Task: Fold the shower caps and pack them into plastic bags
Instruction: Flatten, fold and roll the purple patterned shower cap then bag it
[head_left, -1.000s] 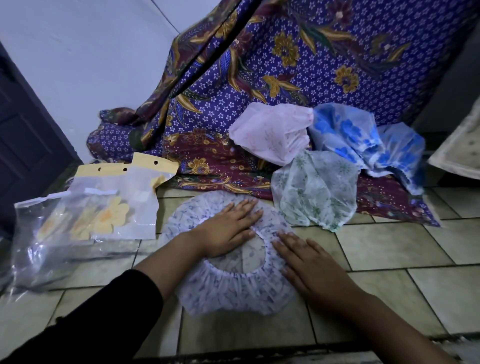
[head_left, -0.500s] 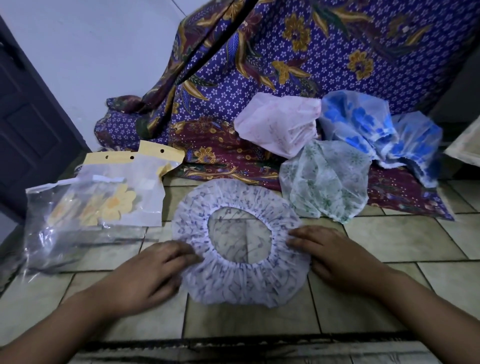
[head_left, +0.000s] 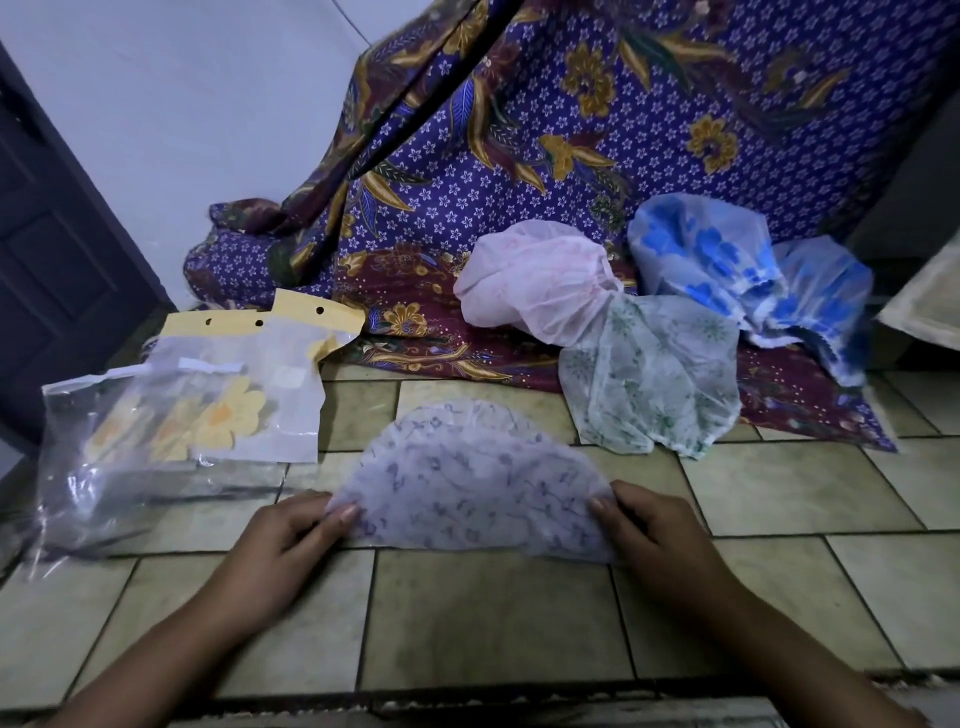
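How the left hand grips: the left hand (head_left: 280, 540) is closed on the left corner of the lavender shower cap (head_left: 467, 483), thumb (head_left: 345, 512) on top of the film and the other fingers curled underneath.
How the right hand grips: the right hand (head_left: 654, 535) pinches the right corner of the same cap, thumb on top. The fingers below are mostly hidden by the film.
Contact: both hands touch only this cap.
Cap position: it is on the tiled floor (head_left: 493, 613), just in front of the lower edge of the batik cloth (head_left: 519, 171) and stretched between the two hands.
Cap shape: it is doubled over into a half-round. The straight edge is on the side away from the cloth and the curved edge faces the cloth.
Cap layers: a second curved edge shows beyond the first, so the two layers are not aligned.
Cap surface: translucent pale film with a small purple print. I cannot tell whether the upper layer lies fully flat.
Other caps: a pink cap (head_left: 535, 280), a green-print cap (head_left: 649, 374) and blue-flowered caps (head_left: 727, 265) lie crumpled on the spread lower part of the cloth, with the green one overhanging its front edge.
Plastic bags: clear plastic bags (head_left: 171, 415) lie on the tiles off the cloth's left front corner. One has a yellow header card (head_left: 317, 317) with punched holes, and yellow flower shapes show through the plastic.
Surroundings: a pale wall (head_left: 182, 104) and a dark door (head_left: 52, 249) stand to the left of the cloth.
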